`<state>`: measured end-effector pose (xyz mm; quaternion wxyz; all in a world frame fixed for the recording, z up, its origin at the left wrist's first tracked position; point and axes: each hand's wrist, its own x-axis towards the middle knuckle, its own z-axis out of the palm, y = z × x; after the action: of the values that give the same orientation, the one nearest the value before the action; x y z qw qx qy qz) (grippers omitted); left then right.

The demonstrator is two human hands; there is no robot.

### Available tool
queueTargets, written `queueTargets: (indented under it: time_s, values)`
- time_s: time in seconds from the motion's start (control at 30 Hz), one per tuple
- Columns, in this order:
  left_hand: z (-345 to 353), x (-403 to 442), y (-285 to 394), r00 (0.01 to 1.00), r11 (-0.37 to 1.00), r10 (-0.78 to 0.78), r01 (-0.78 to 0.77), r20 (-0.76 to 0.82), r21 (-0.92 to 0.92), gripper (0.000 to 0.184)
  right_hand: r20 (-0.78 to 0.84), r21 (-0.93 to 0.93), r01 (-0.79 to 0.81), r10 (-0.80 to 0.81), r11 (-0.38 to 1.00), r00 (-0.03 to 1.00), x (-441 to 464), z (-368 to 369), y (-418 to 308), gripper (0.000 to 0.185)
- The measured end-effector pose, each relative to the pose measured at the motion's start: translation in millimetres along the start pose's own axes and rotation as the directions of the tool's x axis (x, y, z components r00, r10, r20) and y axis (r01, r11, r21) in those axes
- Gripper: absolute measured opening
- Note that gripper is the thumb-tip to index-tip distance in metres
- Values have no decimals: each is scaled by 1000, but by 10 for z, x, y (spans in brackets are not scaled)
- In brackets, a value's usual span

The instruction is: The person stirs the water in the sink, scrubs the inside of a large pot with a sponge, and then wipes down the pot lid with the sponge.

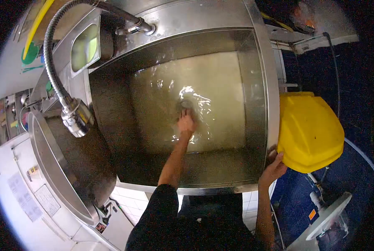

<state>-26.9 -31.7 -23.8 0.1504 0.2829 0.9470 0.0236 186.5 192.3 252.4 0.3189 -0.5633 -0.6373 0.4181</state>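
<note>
My left hand [187, 123] reaches down into cloudy water in a deep steel sink [214, 190]. Its fingers point at a dark round shape [184, 103] on the sink floor, possibly a drain. Ripples and glare blur the fingertips, so whether they grip anything is unclear. At the sink's right front corner, my right hand [273, 170] is closed around the steel rim. It also touches or nearly touches the lower left edge of a yellow plastic lid-like piece [310, 131] beside the sink.
A flexible metal tap hose [49, 54] with a spray head [77, 119] hangs over the left side. A steel container [85, 48] with something light green inside stands at the back left. A large steel vessel [53, 163] is left of the sink. A white round-edged object [329, 215] is at lower right.
</note>
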Motion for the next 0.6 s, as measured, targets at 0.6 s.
queueTargets:
  time_s: [0.6]
  values:
    - [-583,1885,158,944,947,310,-317,-108,-55,55,-287,-159,-163,112,974,951,-30,-35,291,44]
